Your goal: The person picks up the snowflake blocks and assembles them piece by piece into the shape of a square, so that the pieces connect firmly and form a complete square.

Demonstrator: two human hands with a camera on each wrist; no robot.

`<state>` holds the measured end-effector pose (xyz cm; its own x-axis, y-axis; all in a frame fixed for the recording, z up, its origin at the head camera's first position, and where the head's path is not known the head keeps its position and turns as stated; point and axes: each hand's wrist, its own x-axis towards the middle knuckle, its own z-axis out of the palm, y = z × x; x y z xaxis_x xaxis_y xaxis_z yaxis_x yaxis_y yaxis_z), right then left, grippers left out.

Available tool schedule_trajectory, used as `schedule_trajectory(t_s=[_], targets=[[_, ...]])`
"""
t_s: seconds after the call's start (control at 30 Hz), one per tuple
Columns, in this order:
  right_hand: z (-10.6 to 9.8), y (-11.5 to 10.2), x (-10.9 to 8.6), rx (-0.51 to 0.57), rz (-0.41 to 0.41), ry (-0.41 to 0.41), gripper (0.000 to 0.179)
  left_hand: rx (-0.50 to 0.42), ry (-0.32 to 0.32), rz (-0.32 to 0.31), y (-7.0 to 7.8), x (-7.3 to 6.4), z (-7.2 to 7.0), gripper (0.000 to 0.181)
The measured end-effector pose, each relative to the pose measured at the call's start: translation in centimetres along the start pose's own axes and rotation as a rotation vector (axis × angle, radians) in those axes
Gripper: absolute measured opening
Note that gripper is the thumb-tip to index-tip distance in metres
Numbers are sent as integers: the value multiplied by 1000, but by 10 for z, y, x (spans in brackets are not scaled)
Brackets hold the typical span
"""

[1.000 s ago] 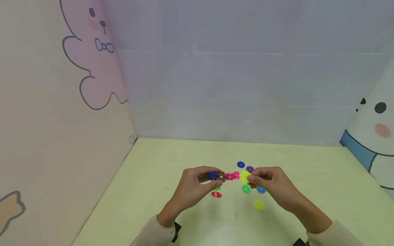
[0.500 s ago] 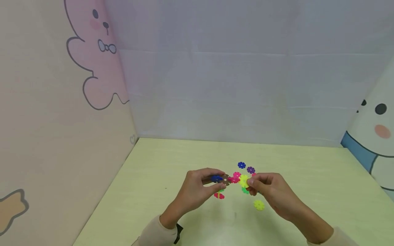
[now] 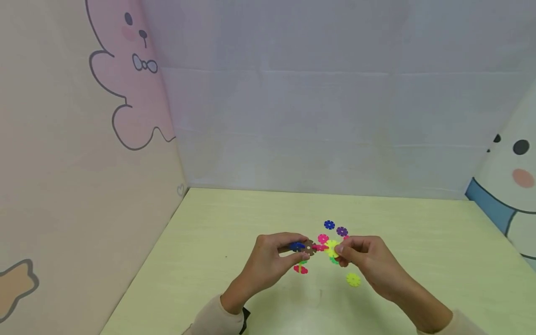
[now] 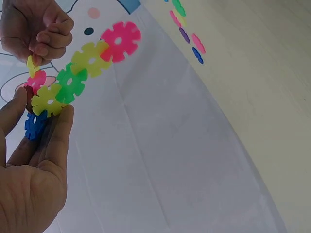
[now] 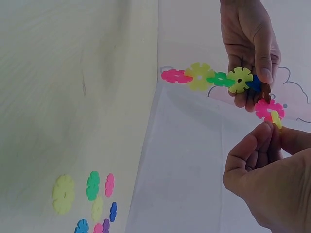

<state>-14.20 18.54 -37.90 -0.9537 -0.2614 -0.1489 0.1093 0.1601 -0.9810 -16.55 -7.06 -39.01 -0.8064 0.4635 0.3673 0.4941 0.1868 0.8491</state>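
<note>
The chain (image 5: pixel 233 78) is in the left hand (image 3: pixel 270 258), over the tabletop (image 3: pixel 217 218). A disc (image 3: pixel 331 250) in the right hand (image 3: pixel 370 263) touches its right end. Loose discs (image 3: pixel 350 281) lie on the tabletop, one nearer than the rest. A wall (image 3: pixel 318 107) stands behind.

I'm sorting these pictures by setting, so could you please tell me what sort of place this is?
Perhaps a children's play area or staged set: a pale table, a pink cartoon animal on the side panel, and colourful flower-shaped discs.
</note>
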Motion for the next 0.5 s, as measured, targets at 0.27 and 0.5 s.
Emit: schedule_trajectory(t_s=[0.27,0.5], targets=[[3,1,0,2,-6,-6,30,23,9,3,-4,-3,1,28],[6,2,-1,101,-22,-88,24,-42,-24,23,-3,-2,7,32]])
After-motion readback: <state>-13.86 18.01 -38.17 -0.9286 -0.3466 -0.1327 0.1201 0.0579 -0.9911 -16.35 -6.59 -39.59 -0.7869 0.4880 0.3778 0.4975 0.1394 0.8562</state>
